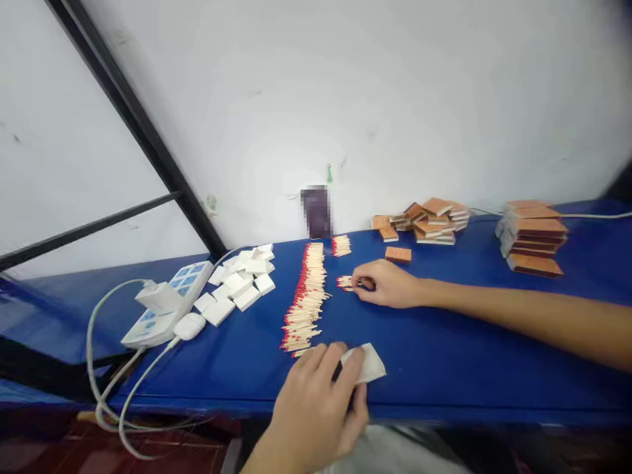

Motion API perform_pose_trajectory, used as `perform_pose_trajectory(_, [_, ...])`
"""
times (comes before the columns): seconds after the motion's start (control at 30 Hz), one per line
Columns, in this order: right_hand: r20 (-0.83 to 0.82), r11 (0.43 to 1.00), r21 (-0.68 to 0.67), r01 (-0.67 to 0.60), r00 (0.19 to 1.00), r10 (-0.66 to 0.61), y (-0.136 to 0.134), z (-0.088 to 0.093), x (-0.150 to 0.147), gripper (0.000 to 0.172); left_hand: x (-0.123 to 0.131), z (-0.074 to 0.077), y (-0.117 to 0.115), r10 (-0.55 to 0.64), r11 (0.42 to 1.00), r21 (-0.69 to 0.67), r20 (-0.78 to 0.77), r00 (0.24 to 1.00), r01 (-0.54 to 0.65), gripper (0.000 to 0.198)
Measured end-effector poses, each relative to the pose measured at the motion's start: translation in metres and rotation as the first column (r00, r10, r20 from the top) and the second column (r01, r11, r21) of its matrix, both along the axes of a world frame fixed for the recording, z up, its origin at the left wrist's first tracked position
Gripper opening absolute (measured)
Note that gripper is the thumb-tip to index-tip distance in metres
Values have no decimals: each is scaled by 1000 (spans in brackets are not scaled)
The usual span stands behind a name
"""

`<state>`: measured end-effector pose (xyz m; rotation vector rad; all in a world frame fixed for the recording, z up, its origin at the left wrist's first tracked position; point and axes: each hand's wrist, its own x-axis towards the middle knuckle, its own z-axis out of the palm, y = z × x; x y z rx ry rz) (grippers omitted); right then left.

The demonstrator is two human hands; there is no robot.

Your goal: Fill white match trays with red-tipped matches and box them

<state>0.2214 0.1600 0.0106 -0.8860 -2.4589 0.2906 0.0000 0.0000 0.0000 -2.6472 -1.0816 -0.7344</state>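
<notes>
My left hand (320, 398) is closed at the table's front edge, thumb and fingers gripping a small white paper tray (371, 364). Farther back, my right hand (388, 283) is pinched on a few red-tipped matches (344, 282) lying on the blue table; the fingers hide part of them. Left of that hand runs a long row of matches (309, 289), red heads facing left. A small bundle of matches (341, 245) lies near the wall. Behind my right hand is a single orange matchbox (397, 255).
White paper trays (241, 280) are heaped at left beside a power strip (170, 303) with a plugged-in charger and cables. Loose matchboxes (434, 220) are piled by the wall. A stack of matchboxes (536, 237) stands at right. A pixelated dark object (316, 210) is against the wall.
</notes>
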Motion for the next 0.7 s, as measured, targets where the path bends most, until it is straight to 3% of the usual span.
perform_pose_trajectory(0.27, [27,997,9,-77,997,77,-1,1,1,3,-1,-1,0,-9,1000,14,-3,1000,9,37])
perform_pose_trajectory(0.53, [-8,995,75,63,998,-62,-3,-1,-1,15,-1,0,1,-7,1000,12,-5,1000,7,37])
perform_pose_trajectory(0.7, [52,992,122,-22,999,15,-3,0,1,22,0,0,0,-11,1000,6,1,1000,11,37])
